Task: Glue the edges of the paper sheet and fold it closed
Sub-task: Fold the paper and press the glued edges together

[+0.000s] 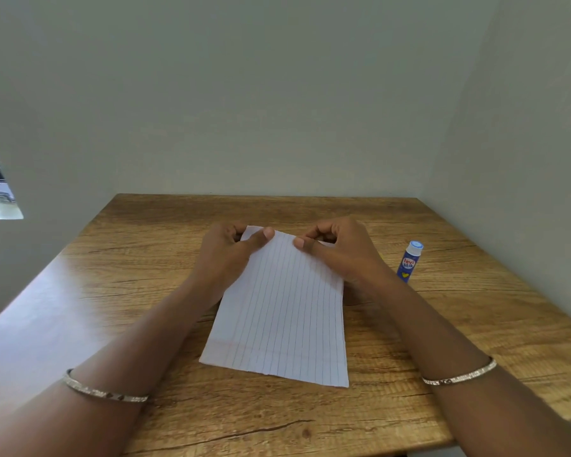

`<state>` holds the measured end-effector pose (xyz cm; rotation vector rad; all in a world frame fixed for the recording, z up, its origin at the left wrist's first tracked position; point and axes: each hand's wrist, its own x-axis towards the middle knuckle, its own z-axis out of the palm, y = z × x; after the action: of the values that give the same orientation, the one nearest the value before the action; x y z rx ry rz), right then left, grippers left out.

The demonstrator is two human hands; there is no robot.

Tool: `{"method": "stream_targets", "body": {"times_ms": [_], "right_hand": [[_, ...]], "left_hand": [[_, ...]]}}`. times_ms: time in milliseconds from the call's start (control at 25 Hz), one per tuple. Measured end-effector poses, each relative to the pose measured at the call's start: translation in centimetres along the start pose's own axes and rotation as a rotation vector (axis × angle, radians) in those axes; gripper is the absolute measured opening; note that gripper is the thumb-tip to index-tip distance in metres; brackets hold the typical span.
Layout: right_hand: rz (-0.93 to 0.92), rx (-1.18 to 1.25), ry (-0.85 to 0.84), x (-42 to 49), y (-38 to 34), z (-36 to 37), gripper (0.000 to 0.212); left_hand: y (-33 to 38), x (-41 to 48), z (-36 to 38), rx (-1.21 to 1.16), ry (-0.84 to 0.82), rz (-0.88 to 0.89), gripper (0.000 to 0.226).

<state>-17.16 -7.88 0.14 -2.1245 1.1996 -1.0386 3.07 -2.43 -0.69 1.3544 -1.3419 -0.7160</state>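
A lined white paper sheet (282, 311) lies lengthwise on the wooden table (145, 268), its near edge toward me. My left hand (226, 250) pinches the sheet's far left corner, thumb on top and fingers curled behind. My right hand (338, 247) pinches the far right corner the same way. The far edge is lifted a little off the table between the two hands. A blue glue stick (409, 261) with a blue-and-white cap stands just right of my right hand, apart from the paper.
The table sits in a corner, with pale walls right behind and on both sides. Bare wood shows to the left, to the right past the glue stick, and in front of the paper. A bangle circles each forearm.
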Motion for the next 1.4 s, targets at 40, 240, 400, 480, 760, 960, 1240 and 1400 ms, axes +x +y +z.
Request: {"method": "stream_targets", "body": {"times_ms": [40, 240, 400, 480, 760, 960, 1240, 1400], "right_hand": [[0.016, -0.011, 0.008, 0.1, 0.1, -0.1, 0.009], [0.04, 0.006, 0.023, 0.1, 0.0, -0.3, 0.011], [0.074, 0.134, 0.055, -0.1, 0.0, -0.9, 0.016], [0.076, 0.111, 0.084, 0.0, 0.1, -0.8, 0.015], [0.099, 0.179, 0.228, -0.2, -0.3, -0.4, 0.017], [0.059, 0.117, 0.285, 0.2, -0.2, -0.4, 0.008], [0.011, 0.147, 0.314, 0.3, -0.3, -0.9, 0.006], [0.008, 0.175, 0.314, 0.2, -0.3, -1.0, 0.011]], "left_hand": [[0.0, 0.0, 0.0, -0.021, -0.017, -0.013, 0.024], [0.3, -0.3, 0.5, -0.056, -0.033, -0.037, 0.03], [0.2, -0.2, 0.1, -0.072, 0.054, -0.034, 0.027], [0.2, -0.3, 0.2, -0.053, 0.076, -0.013, 0.022], [0.2, -0.2, 0.4, -0.037, 0.13, 0.025, 0.018], [0.2, -0.1, 0.3, -0.036, 0.181, 0.057, 0.021], [0.4, -0.3, 0.5, -0.081, 0.166, 0.032, 0.024], [0.4, -0.2, 0.2, -0.105, 0.205, 0.015, 0.025]]}}
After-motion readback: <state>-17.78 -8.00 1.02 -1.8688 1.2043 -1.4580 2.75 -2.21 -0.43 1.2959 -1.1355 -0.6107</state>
